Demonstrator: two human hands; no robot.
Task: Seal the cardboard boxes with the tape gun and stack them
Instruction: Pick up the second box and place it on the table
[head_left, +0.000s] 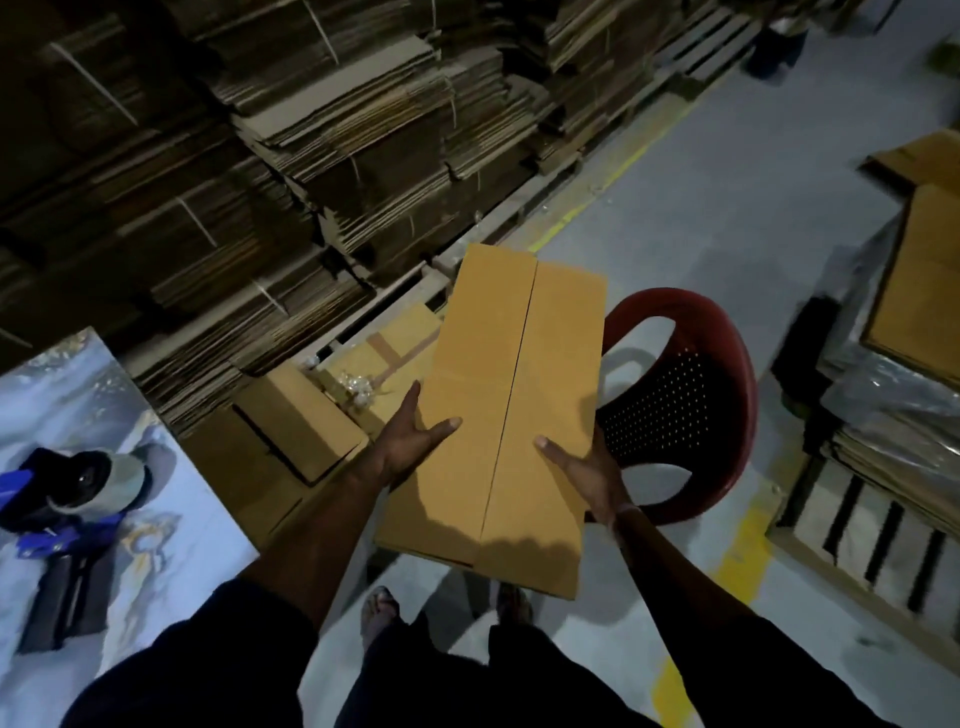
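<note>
I hold the long tan cardboard box (511, 410) in the air over the red plastic chair (685, 410), my left hand (410, 441) and right hand (584, 467) each with a grip clamped on a side, thumbs on top. Its centre seam looks untaped; squeezing unevenly could spring the flaps. The blue tape gun (62, 499) lies on the marbled desk (171, 509), well apart.
</note>
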